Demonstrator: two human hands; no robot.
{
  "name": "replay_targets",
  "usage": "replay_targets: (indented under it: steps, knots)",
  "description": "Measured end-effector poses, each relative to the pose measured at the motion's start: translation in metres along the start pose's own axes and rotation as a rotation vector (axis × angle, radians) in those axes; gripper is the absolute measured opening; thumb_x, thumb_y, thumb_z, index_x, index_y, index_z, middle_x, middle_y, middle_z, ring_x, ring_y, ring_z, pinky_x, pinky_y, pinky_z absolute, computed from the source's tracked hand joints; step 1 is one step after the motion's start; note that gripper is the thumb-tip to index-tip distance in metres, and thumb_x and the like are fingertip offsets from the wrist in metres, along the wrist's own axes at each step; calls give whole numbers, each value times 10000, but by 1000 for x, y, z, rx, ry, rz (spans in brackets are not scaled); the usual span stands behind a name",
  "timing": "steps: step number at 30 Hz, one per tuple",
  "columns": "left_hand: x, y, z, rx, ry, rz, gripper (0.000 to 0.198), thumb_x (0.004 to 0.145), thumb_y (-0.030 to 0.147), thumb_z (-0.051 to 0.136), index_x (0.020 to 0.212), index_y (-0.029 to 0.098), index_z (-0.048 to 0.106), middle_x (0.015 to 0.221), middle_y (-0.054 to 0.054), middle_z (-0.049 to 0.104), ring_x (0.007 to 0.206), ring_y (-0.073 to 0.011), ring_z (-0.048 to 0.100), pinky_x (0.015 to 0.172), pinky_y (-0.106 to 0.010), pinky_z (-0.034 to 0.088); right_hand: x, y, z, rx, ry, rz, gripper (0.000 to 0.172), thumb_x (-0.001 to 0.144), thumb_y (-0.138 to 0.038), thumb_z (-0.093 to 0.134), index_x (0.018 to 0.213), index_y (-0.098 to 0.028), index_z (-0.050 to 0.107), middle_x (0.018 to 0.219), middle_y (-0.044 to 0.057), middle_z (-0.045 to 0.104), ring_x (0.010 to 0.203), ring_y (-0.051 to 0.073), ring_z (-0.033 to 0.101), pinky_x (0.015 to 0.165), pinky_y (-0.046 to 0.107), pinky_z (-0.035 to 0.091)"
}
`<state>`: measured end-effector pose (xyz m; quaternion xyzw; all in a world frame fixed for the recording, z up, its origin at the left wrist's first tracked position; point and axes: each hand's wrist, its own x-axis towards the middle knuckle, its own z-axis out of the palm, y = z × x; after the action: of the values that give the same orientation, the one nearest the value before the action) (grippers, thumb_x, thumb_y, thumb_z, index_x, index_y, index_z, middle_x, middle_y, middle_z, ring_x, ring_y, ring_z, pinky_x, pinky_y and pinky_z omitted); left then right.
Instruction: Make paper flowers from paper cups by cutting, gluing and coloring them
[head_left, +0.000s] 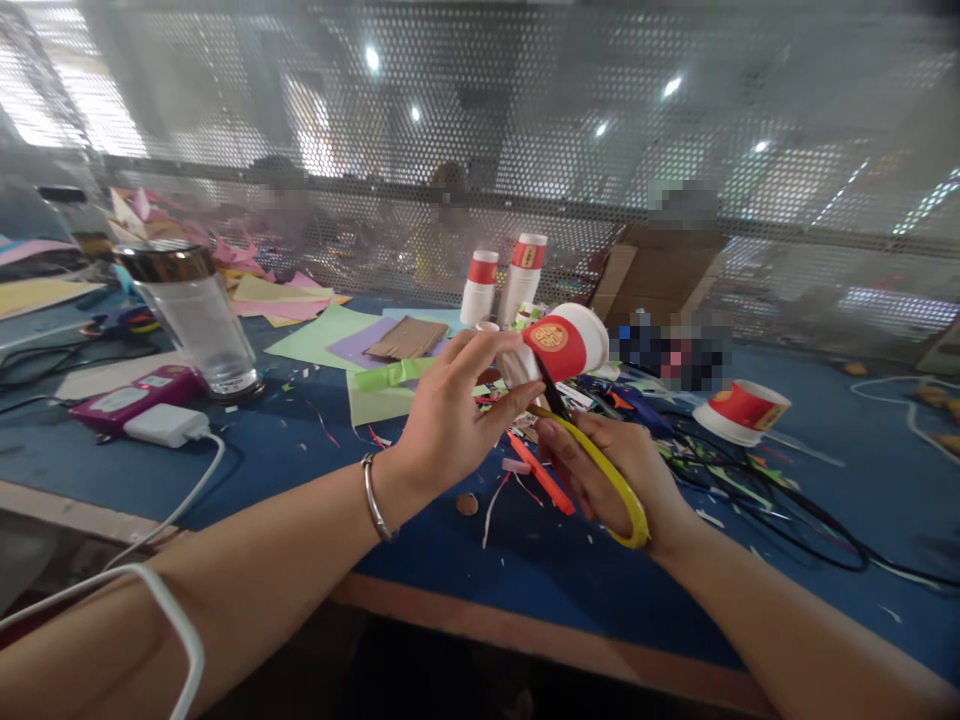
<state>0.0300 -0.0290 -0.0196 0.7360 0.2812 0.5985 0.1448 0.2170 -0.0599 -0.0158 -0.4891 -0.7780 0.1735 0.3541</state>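
My left hand [457,415] grips a red and white paper cup [574,342] by one end, the cup tipped on its side above the table. Yellow-handled scissors [611,480] are in my right hand [626,460], with fingers through the handle. Their dark blades lie against the cup's side near my left fingertips; whether they have cut into the paper I cannot tell. Under my hands are an orange-red stick-like piece [544,475] and many paper scraps.
Two stacks of paper cups [478,290] [523,280] stand behind, and a short cup piece [742,412] sits at right near black cables [787,510]. On the left are a glass bottle [206,325], a purple power strip [135,400] and coloured paper [319,338]. A perforated screen [525,120] rises behind.
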Motion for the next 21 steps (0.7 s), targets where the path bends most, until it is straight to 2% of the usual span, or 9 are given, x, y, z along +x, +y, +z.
replay_targets:
  steps: [2, 5, 8, 10, 13, 17, 21]
  knots:
    - [1, 3, 2, -116, 6, -83, 343, 896, 277, 710, 1216, 234, 594, 1244, -86, 628, 1125, -201, 654, 971, -361, 603, 0, -3, -1, 28, -11, 21, 520, 951, -656, 503, 647, -241, 577, 394, -18, 515, 418, 182, 573, 451, 276, 415]
    - [3, 3, 6, -310, 63, -287, 514, 842, 342, 771, 1275, 236, 516, 1320, -116, 603, 999, -178, 697, 791, -285, 642, 1, -5, -2, 42, -13, 25, 520, 924, -682, 524, 656, -241, 587, 415, -8, 528, 450, 192, 595, 427, 269, 386]
    - [6, 0, 7, -394, 60, -422, 395, 840, 355, 766, 1141, 205, 559, 1191, -99, 650, 891, -156, 714, 728, -267, 635, 3, -3, -2, 13, -3, 25, 527, 904, -699, 535, 659, -237, 602, 466, 19, 569, 583, 235, 679, 435, 257, 384]
    - [8, -2, 6, -390, 60, -414, 316, 830, 326, 772, 1052, 202, 584, 1104, -64, 664, 895, -150, 711, 736, -261, 631, 3, -2, -2, 11, -4, 27, 513, 905, -690, 539, 674, -237, 603, 490, 27, 589, 647, 250, 703, 448, 249, 389]
    - [8, -1, 5, -338, 110, -323, 326, 780, 302, 817, 1006, 210, 600, 1111, -45, 669, 930, -149, 702, 734, -248, 633, 1, -1, -2, 26, -16, 34, 488, 915, -663, 550, 674, -240, 592, 466, 11, 562, 596, 229, 683, 445, 242, 380]
    - [2, 1, 8, -267, 104, -248, 324, 802, 322, 806, 1053, 214, 631, 1166, -54, 667, 933, -149, 704, 768, -269, 642, -1, -2, -2, 64, -25, 59, 520, 919, -674, 537, 625, -246, 552, 429, -2, 518, 559, 219, 667, 442, 245, 382]
    - [-5, -1, 10, -172, 103, -169, 330, 824, 337, 795, 1102, 227, 655, 1168, -58, 642, 975, -164, 695, 835, -307, 645, -3, -3, -1, 90, -43, 63, 545, 907, -719, 518, 650, -242, 581, 440, 2, 528, 566, 228, 666, 451, 264, 409]
